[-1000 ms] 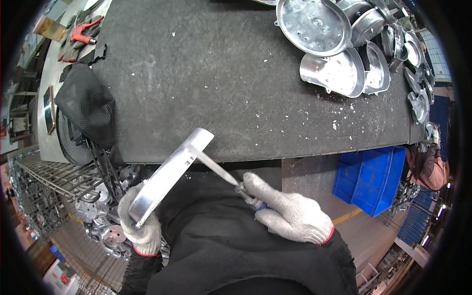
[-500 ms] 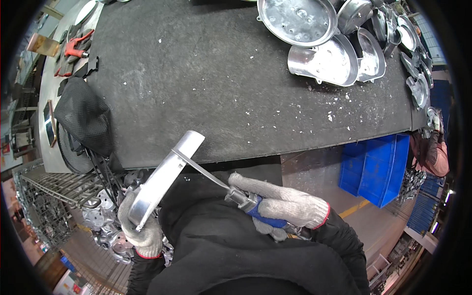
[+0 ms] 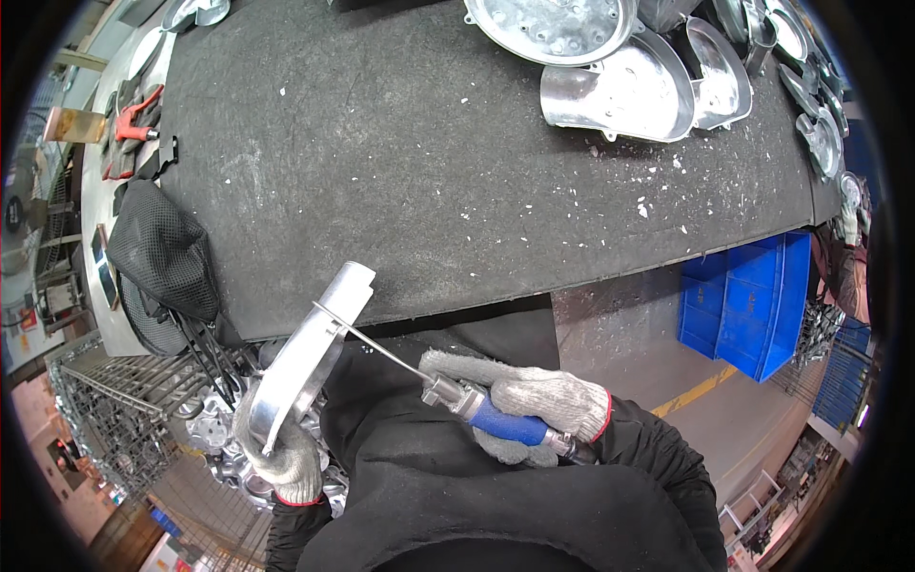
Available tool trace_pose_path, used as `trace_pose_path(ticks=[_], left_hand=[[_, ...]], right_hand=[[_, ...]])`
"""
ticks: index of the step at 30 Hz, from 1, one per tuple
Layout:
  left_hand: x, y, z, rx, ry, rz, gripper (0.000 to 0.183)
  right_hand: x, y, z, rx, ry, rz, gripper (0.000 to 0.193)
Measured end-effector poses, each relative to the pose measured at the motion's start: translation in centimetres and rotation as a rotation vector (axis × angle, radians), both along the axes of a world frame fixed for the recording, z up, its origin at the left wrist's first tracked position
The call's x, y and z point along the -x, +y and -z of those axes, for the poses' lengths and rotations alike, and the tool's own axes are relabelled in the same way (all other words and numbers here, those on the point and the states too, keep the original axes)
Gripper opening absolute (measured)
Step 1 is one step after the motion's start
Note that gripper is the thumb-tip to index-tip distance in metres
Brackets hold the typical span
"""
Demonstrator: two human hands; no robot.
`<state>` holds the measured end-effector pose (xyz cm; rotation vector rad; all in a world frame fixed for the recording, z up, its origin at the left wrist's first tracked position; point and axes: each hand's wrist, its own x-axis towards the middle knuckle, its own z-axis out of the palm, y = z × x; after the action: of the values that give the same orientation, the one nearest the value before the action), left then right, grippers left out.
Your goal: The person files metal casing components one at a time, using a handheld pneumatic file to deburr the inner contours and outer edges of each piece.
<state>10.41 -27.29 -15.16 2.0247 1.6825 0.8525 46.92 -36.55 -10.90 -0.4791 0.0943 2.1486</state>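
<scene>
My left hand (image 3: 284, 459), in a grey knit glove, grips the lower rim of a silvery cast metal cover (image 3: 307, 360) held on edge in front of my body. My right hand (image 3: 534, 402), also gloved, is closed around a blue-handled tool (image 3: 505, 424). Its thin metal shaft (image 3: 376, 347) reaches left and its tip touches the cover's rim near the top. Both hands are below the near edge of the dark workbench (image 3: 457, 181).
Several shiny metal covers (image 3: 620, 91) lie piled at the bench's far right. A black mesh bag (image 3: 164, 250) hangs at the bench's left end, above a wire basket of metal parts (image 3: 205, 434). Blue bins (image 3: 748, 305) stand on the floor at right.
My right hand has slid back to the right along the tool, showing more of the blue handle. The cover stays held in my left hand, tilted much the same.
</scene>
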Motion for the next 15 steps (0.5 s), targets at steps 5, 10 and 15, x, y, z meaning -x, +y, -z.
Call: trace_pose_path(ticks=[5, 10, 15], left_hand=[[-0.8, 0.3, -0.7, -0.003, -0.024, 0.024, 0.045], [-3.4, 1.5, -4.8, 0.056, 0.049, 0.094, 0.042], [-4.7, 2.1, -7.7, 0.070, -0.017, 0.210, 0.035]], right_hand=[[-1.1, 1.0, -1.9, -0.020, -0.143, -0.074, 0.093], [-3.1, 2.7, -4.9, -0.076, -0.383, -0.264, 0.081], [-3.6, 3.1, -6.3, -0.136, -1.022, -0.563, 0.071]])
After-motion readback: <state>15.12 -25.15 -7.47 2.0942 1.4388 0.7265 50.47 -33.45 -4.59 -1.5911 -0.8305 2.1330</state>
